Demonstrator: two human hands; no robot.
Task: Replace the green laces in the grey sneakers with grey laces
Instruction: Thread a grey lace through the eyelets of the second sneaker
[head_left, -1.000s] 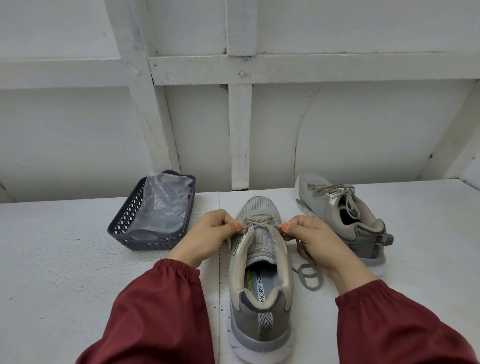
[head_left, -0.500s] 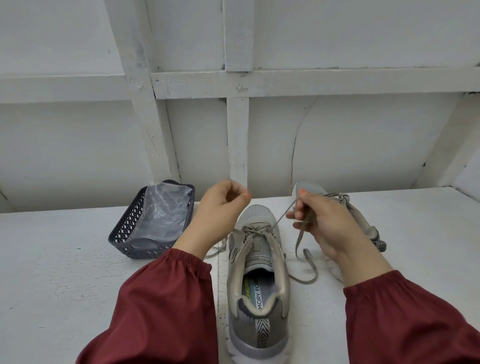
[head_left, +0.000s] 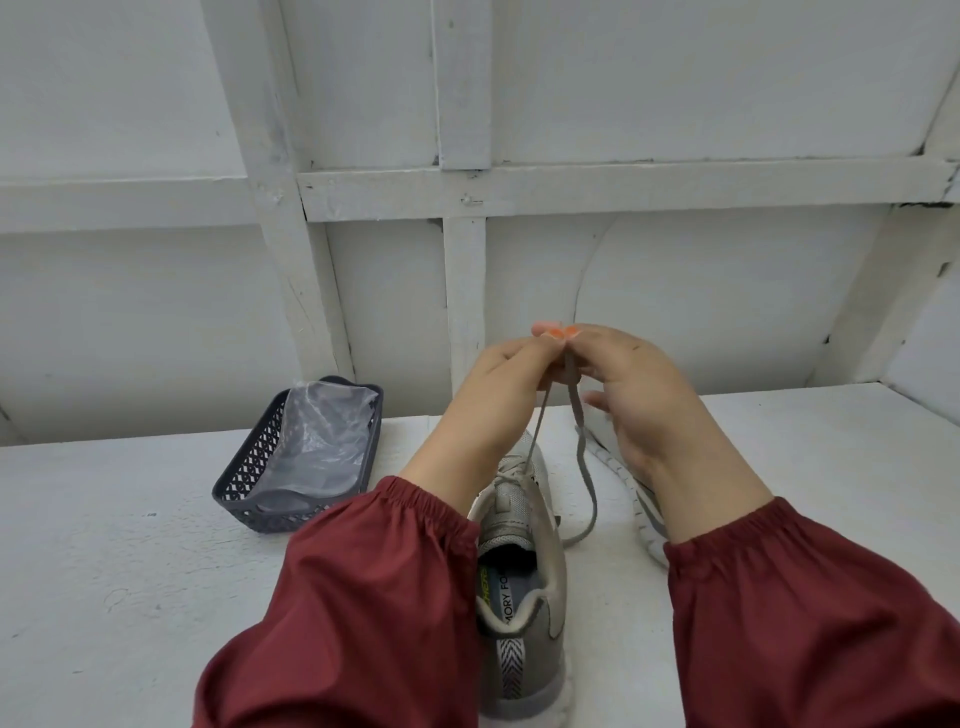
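Grey lace (head_left: 577, 426) threaded through near sneaker (head_left: 524, 597), at centre of table (head_left: 130, 571), heel toward camera. Both lace ends held up above toe, pinched by fingers (head_left: 535, 348) of left hand (head_left: 498, 384) and right hand (head_left: 639, 395), fingertips pressed together. No green lace seen. Stage judged late: tightening and tying probably left. Far sneaker (head_left: 644, 514) mostly hidden behind right hand, lacing cannot be told. Basket (head_left: 249, 467) with clear bag (head_left: 317, 441) set at left. Table white, scuffed; white boarded wall (head_left: 701, 301) behind.

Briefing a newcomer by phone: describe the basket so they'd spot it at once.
On the white table, look left of the grey sneaker lying before the person. The basket sits there near the back wall. It alone is dark, lattice-walled, with clear plastic inside.
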